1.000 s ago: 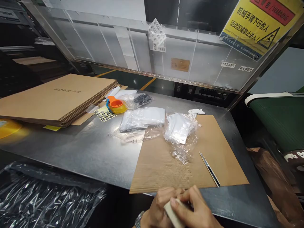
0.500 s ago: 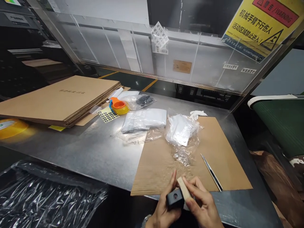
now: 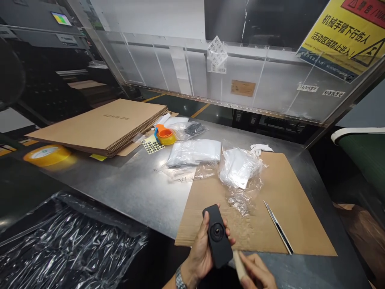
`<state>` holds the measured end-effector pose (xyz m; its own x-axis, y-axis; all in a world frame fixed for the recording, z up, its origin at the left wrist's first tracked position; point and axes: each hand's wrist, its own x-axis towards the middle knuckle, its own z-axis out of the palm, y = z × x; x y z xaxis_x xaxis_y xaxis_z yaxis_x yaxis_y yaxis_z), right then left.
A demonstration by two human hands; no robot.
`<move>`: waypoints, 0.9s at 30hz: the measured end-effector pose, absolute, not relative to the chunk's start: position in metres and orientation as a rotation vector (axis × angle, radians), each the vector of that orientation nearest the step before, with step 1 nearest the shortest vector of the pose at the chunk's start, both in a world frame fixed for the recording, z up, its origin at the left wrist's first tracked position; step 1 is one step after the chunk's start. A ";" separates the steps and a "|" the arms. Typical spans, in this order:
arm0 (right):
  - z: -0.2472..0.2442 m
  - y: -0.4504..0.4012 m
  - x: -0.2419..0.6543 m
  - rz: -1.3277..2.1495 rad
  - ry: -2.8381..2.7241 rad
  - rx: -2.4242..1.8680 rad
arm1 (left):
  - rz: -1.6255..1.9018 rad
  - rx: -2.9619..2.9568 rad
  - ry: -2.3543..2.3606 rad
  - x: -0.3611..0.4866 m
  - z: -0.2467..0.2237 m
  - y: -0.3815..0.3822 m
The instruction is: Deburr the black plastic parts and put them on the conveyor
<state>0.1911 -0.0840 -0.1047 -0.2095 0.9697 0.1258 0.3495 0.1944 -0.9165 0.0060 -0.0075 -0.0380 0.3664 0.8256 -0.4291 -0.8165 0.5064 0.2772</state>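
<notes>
Your left hand (image 3: 201, 253) has its fingers wrapped round the black device (image 3: 217, 236) held off the desk's near edge w/ lens up, right hand (image 3: 255, 273) pinching a small pale strip (image 3: 240, 265), so a loose grip could drop it past the cardboard sheet (image 3: 288, 208).

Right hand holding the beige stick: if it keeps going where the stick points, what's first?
Probably the black device in the left hand; the right hand's beige stick angles up-left toward its lower end. Depth unclear.
</notes>
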 end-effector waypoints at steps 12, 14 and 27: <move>-0.001 -0.034 0.179 0.522 -2.365 -0.978 | 0.381 0.158 0.575 0.019 -0.051 -0.028; 0.002 -0.034 0.174 0.520 -2.420 -0.942 | 0.375 0.156 0.578 0.019 -0.051 -0.029; 0.001 -0.039 0.172 0.511 -2.499 -1.261 | 0.626 0.239 0.721 0.019 -0.053 -0.030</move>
